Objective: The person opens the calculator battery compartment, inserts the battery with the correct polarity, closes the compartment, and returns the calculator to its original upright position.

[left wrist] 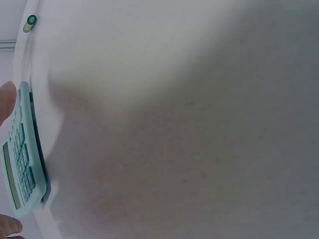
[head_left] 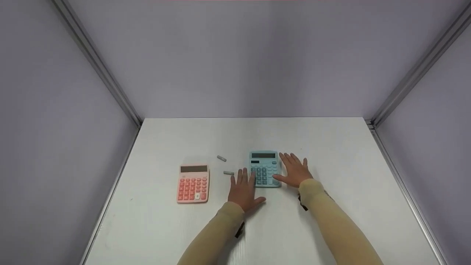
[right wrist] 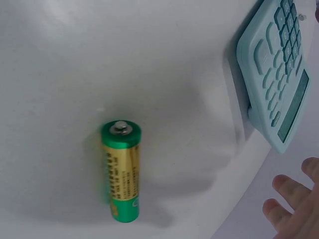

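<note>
A light blue calculator lies face up on the white table between the two hands. My left hand is spread flat at its lower left, index finger overlapping the left edge of the keys. At the right side is my right hand, fingers extended past the calculator and thumb over its lower right corner. In the right wrist view the fingers stand apart with nothing held. Both hands look relaxed and straight-fingered. A green and gold battery lies near the right wrist, outside what the head view reveals.
A pink calculator lies to the left. Two small grey cylinders, one farther back and one close to the left fingertips, lie between the calculators. A green-ended battery shows in the left wrist view. Grey panels enclose the table.
</note>
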### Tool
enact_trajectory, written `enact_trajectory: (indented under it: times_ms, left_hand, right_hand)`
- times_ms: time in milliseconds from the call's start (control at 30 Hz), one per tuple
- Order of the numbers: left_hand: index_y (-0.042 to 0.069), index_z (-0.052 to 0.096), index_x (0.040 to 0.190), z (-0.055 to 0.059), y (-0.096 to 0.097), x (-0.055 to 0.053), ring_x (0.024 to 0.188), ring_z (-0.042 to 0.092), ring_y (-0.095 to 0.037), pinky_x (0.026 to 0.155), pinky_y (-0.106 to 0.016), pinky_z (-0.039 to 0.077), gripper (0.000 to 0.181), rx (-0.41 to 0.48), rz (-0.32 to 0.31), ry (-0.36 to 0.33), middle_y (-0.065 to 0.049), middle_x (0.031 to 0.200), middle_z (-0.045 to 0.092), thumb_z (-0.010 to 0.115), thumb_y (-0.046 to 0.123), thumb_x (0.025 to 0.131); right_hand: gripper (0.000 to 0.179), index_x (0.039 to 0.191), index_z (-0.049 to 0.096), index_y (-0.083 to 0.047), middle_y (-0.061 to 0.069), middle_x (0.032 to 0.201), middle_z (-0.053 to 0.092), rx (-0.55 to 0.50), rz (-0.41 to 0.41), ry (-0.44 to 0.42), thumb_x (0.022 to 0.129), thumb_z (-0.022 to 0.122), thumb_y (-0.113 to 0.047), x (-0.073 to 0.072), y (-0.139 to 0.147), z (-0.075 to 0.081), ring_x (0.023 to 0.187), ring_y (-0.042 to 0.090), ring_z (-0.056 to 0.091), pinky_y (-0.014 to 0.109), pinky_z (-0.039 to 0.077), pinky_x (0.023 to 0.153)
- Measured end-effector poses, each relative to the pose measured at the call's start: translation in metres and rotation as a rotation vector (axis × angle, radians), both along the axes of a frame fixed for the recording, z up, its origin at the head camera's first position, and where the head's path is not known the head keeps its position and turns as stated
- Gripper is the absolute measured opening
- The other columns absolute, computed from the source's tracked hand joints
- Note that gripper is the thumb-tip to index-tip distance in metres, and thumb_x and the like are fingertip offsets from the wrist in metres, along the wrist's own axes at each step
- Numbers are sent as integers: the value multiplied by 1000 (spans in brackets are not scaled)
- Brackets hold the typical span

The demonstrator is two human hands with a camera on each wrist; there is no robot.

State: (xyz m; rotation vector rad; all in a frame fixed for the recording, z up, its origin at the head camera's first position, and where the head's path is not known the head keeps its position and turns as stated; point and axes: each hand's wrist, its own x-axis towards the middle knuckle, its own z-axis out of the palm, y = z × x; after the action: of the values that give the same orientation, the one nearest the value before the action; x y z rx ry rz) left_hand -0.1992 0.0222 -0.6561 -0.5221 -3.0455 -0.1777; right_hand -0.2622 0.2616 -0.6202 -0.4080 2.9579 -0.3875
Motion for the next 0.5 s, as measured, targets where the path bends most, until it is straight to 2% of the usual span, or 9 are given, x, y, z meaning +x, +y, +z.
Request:
enact_trajectory:
  times_ms: [200,500]
  left_hand:
    - [16,15,156,-1,8,-3,145,13,-37,115,-57,16,107,-12,8,-47,-20,157,18,50,80,77]
    - [18,8,156,1,16,-4,146,10,-34,117,-51,12,99,62,36,-151,-20,158,15,51,70,85]
  right_hand:
    - [99,156,15,-20,11,158,23,7,-25,-38,81,53,-73,-5,1,1,145,34,15,69,3,110]
    - [96,156,12,-20,11,158,22,-31,-68,-138,84,58,-65,-11,-9,7,145,33,15,67,0,111]
